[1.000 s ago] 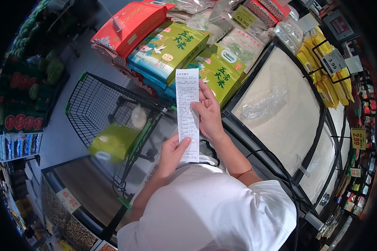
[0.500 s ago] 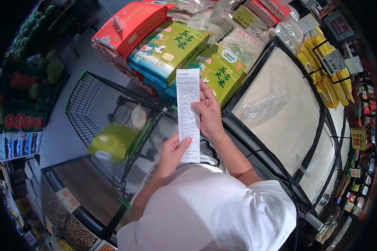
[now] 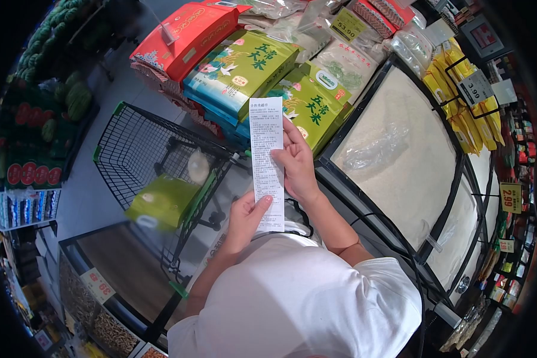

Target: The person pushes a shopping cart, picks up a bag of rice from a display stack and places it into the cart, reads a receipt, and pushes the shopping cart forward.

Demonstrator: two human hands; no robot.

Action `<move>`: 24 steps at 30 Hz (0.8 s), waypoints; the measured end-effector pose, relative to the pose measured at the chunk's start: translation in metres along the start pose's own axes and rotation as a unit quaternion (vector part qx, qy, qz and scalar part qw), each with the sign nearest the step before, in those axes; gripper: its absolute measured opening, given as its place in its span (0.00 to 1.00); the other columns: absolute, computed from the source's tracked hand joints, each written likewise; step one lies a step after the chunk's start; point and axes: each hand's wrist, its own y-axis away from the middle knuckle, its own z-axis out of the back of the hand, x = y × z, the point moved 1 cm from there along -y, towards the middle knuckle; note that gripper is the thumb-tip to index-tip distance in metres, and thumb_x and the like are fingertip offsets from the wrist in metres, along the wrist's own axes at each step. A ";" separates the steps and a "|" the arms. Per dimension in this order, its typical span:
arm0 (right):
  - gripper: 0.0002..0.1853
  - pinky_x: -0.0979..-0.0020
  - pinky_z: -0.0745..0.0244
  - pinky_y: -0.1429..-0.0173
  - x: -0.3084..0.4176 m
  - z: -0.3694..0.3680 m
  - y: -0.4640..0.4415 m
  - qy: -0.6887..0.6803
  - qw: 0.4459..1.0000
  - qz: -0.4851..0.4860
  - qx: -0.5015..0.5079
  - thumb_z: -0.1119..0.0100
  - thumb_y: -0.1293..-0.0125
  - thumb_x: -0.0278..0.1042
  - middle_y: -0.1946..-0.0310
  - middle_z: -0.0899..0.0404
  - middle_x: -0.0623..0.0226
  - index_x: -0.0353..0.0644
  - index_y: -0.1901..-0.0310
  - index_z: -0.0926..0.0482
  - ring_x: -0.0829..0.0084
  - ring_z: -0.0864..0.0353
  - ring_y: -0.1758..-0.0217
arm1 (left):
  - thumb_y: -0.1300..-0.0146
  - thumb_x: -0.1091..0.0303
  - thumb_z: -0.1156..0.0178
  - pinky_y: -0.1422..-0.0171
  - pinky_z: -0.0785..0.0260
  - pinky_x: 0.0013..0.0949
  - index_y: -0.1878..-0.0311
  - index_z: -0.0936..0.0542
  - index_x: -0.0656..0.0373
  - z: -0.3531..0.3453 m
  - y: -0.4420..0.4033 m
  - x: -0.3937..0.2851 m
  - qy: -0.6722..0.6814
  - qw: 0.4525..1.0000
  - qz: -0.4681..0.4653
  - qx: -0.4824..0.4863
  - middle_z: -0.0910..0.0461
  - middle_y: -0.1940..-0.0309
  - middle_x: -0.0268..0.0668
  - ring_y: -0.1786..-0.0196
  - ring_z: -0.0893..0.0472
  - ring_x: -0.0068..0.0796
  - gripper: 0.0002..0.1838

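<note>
A long white printed receipt (image 3: 268, 161) is stretched upright between my two hands, in front of my chest. My left hand (image 3: 246, 215) pinches its lower left edge, thumb on the printed face. Higher up on the right side, my right hand (image 3: 297, 161) grips it with the thumb in front and fingers behind. Past the receipt's top lie green bags of rice (image 3: 244, 65), partly covered by it. To the left stands a black wire shopping cart (image 3: 131, 134) with green trim, holding a green rice bag (image 3: 164, 201) and a whitish round thing (image 3: 197, 166).
A black-framed bin of pale grain (image 3: 394, 143) is close on my right, with clear plastic on it. Red bags (image 3: 188, 36) are stacked beyond the cart. Yellow packets (image 3: 453, 95) hang at the far right. A dark bin (image 3: 128, 268) stands at lower left.
The top of the receipt has tilted very slightly to the left. Both hands keep their hold, and the cart and bags stay where they were.
</note>
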 end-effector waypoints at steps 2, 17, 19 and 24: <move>0.38 0.72 0.27 0.38 -0.002 0.001 -0.001 -0.003 1.000 0.004 -0.003 0.52 0.43 0.12 0.40 0.26 0.55 0.32 0.28 0.47 0.72 0.23 0.41 | 0.28 0.69 0.44 0.57 0.27 0.21 0.45 0.22 0.67 0.000 0.000 0.000 -0.002 1.000 -0.001 0.000 0.17 0.59 0.32 0.61 0.21 0.14 0.14; 0.38 0.74 0.26 0.40 -0.002 0.001 -0.005 -0.001 1.000 0.001 -0.023 0.51 0.42 0.12 0.44 0.24 0.57 0.33 0.28 0.47 0.75 0.21 0.44 | 0.28 0.69 0.44 0.57 0.27 0.21 0.45 0.22 0.67 0.000 -0.003 -0.002 0.003 1.000 -0.001 0.001 0.17 0.59 0.32 0.61 0.21 0.14 0.14; 0.38 0.74 0.26 0.40 -0.002 0.001 -0.006 -0.005 1.000 0.005 -0.027 0.51 0.42 0.12 0.44 0.24 0.58 0.33 0.28 0.47 0.75 0.21 0.44 | 0.28 0.69 0.44 0.57 0.27 0.21 0.45 0.22 0.67 0.001 -0.004 0.000 0.003 1.000 0.000 0.001 0.17 0.59 0.32 0.61 0.21 0.14 0.14; 0.37 0.74 0.26 0.40 -0.001 0.002 -0.008 -0.006 1.000 0.004 -0.027 0.51 0.42 0.12 0.43 0.24 0.58 0.33 0.28 0.46 0.75 0.22 0.45 | 0.28 0.69 0.44 0.56 0.27 0.21 0.45 0.22 0.67 0.002 -0.006 0.001 -0.001 1.000 0.002 -0.001 0.17 0.59 0.32 0.61 0.21 0.14 0.14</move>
